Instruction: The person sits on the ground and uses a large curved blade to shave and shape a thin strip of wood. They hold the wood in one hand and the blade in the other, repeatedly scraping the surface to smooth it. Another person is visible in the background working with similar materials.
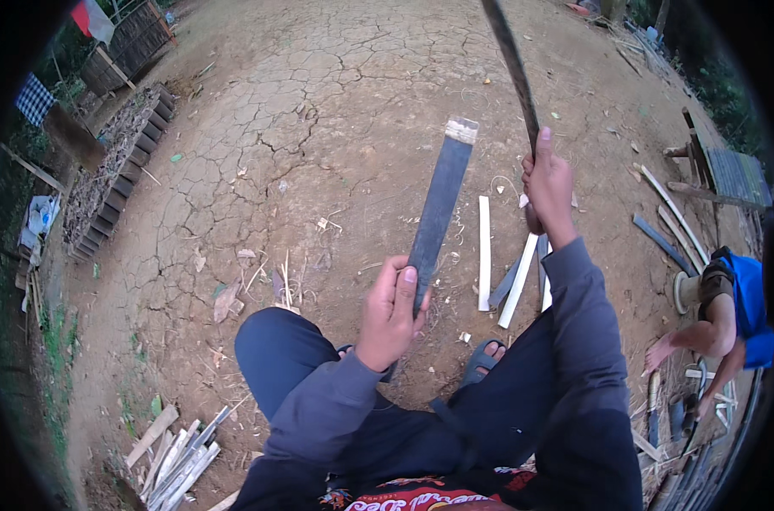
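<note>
My left hand (391, 317) is closed around the lower end of a flat dark-grey bamboo strip (441, 204). The strip leans up and slightly right, with a pale, cut band near its top. Farther up and to the right, my right hand (549, 189) grips the handle of a machete (513, 68). Its long dark blade points away from me and runs out past the top edge; the handle's brown butt shows below the fist. Blade and strip are apart. Beneath my right forearm, pale bamboo slats (484, 255) and dark ones lie on the ground.
A heap of split bamboo (178, 464) lies at the lower left. At the right, a person in blue (749, 311) sits low near tools and long poles. A raised bed edged with short upright pieces (131, 170) runs along the left. The ground is cracked dirt with scattered shavings.
</note>
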A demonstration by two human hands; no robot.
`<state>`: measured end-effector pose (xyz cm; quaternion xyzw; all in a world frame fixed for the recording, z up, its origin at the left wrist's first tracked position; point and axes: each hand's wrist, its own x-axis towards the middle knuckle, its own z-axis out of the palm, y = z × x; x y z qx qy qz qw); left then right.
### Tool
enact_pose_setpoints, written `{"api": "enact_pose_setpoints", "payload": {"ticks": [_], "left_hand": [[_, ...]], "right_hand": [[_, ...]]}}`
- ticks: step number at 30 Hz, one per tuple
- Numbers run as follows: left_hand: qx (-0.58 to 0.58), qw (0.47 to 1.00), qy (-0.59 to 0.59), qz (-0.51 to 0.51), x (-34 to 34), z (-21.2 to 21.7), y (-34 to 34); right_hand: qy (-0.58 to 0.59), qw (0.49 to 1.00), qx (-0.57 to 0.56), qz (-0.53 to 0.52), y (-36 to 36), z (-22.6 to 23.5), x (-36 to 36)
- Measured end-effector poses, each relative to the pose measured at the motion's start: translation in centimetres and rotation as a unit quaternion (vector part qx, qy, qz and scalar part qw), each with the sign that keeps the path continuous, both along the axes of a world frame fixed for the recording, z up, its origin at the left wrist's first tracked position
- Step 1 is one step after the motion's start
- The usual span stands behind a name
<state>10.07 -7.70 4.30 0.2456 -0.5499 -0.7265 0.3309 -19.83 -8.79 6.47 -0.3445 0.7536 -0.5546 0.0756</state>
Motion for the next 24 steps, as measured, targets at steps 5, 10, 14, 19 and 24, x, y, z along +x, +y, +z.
{"api": "enact_pose_setpoints", "payload": {"ticks": [5,10,14,19,24], "left_hand": [[-0.027,1.0,-0.016,0.0,-0.1,0.7,-0.1],[-0.029,0.999,-0.014,-0.008,-0.4,0.7,0.1],[-0.055,0.998,-0.039,0.01,-0.9,1.1,0.4],[-0.137,0.985,-0.103,0.029,-1.1,0.0,0.2],[-0.051,0.995,-0.089,0.019,-1.3,-0.1,0.2]], "right_hand": [[-0.021,0.995,-0.077,0.064,2.0,2.4,2.5],[0.214,0.969,-0.097,0.074,3.6,3.4,3.9],[0.317,0.944,-0.032,0.088,4.2,4.4,5.5],[0.436,0.894,0.003,0.104,4.2,4.0,7.2],[0.489,0.859,0.011,0.151,4.1,2.9,8.2]]}}
